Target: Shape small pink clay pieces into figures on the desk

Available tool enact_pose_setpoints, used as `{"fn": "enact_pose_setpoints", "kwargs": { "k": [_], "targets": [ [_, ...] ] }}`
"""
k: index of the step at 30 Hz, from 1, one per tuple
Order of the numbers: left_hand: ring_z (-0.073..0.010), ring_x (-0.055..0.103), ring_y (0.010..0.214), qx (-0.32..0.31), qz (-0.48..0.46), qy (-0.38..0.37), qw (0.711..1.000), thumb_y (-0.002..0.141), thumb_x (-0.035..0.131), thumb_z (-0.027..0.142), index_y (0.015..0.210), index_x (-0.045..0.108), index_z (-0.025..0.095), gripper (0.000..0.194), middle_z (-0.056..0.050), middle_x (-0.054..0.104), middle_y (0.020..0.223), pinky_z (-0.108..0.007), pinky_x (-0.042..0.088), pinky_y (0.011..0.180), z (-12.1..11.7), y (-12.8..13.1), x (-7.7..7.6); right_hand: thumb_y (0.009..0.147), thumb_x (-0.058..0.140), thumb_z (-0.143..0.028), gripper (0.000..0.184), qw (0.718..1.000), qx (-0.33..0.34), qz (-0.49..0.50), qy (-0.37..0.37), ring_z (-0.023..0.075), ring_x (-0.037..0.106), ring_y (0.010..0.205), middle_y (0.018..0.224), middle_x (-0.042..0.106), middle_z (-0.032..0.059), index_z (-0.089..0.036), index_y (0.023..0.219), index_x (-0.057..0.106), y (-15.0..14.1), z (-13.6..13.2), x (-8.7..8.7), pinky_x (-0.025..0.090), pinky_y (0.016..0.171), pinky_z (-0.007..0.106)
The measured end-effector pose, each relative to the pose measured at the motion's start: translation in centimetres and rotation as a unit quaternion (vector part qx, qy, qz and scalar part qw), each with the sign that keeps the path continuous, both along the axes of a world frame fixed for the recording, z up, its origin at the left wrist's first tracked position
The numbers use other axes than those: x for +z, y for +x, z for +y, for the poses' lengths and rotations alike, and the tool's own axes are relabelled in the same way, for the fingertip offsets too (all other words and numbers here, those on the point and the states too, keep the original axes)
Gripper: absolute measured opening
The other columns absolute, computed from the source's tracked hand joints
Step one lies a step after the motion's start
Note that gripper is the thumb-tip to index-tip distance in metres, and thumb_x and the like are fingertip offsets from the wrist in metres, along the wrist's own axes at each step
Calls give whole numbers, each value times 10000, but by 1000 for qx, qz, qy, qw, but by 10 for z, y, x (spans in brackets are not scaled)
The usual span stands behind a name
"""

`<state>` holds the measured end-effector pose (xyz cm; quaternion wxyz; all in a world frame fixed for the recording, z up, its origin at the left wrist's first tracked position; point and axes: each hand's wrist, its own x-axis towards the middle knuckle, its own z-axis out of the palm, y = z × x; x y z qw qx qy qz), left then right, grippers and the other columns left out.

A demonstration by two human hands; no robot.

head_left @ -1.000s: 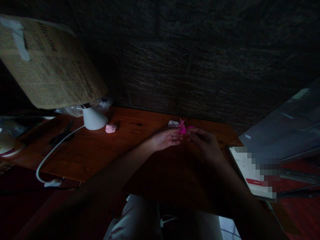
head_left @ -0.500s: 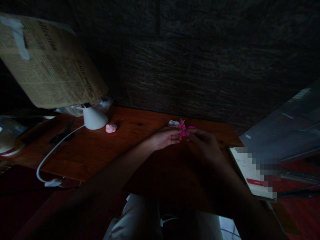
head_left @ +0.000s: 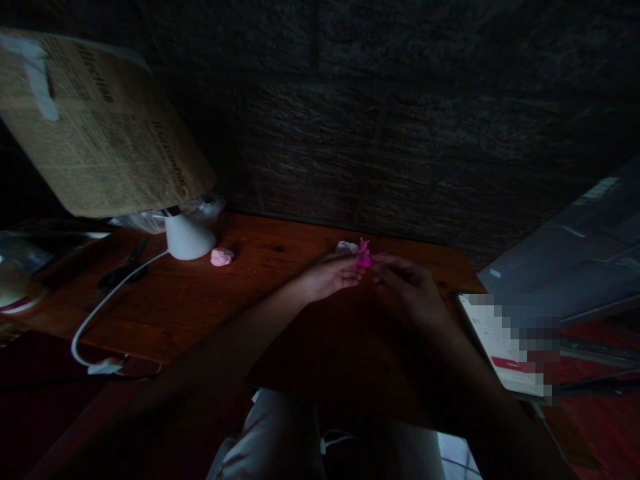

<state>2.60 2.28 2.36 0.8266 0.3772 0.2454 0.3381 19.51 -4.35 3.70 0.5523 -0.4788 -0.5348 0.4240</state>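
Observation:
Over the far side of the wooden table, my left hand (head_left: 334, 276) pinches a bright pink clay-like piece (head_left: 364, 259) between thumb and fingers. This piece is ragged, with a thin branched tip pointing up. My right hand (head_left: 407, 283) is closed, its thumb and fingertips pressed together at the right edge of the same piece. Just behind my left fingertips lies a whitish lump (head_left: 346, 247). A little pink also shows behind my right fingers, mostly hidden by them. Farther left on the table rests a pale pink clay-like lump (head_left: 221, 257), apart from both hands.
A lamp with a newspaper-print shade (head_left: 115, 133) and white base (head_left: 189, 237) stands at left, its white cord (head_left: 83, 327) hanging over the edge. Dark scissors (head_left: 123, 270) lie beside it. A dark brick wall (head_left: 320, 127) rises behind; a partly blurred white-and-red object (head_left: 493, 347) is at right.
My right fingertips have shifted slightly at the pink piece, and more of its lower part shows as one spread patch. The left hand has hardly moved.

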Motion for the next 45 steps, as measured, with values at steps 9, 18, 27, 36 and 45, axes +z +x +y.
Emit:
{"fn": "enact_pose_setpoints", "kwargs": {
  "k": [9,18,27,36,45],
  "targets": [
    [-82,600,617,0,3,-23,1000,777,800,288,864,671,141,214,4,654,676,-235,473,680,-5,1,3,762,800,-402,215,996,-4,-33,77,152,671,728,916,767,27,-247,906,767,-4,-1,-2,559,661,287],
    [-76,615,709,-15,-18,36,999,617,910,315,933,736,144,399,-34,728,888,-225,463,709,-1,0,0,773,787,-401,231,993,-61,-49,83,153,681,702,887,772,39,-223,918,756,-2,-2,0,570,622,278],
    [-77,620,696,-8,-8,36,999,611,912,298,936,741,147,397,-29,731,843,-226,467,698,0,-2,-1,792,768,-399,199,992,-39,-74,98,160,701,736,877,771,32,-231,898,753,-2,-4,1,574,649,271],
    [-71,599,688,1,7,80,997,581,916,370,913,766,156,423,-23,717,831,-231,456,687,-1,-1,0,801,755,-406,192,989,-53,-92,99,159,690,719,896,754,39,-227,869,759,0,-3,-2,571,601,267],
    [-75,596,711,19,-1,107,994,613,897,330,903,778,152,360,-37,712,849,-238,456,700,-1,-1,-1,826,731,-400,189,987,-42,-117,104,142,664,673,906,748,39,-223,890,752,-1,-4,-2,551,582,263]
  ]
}}
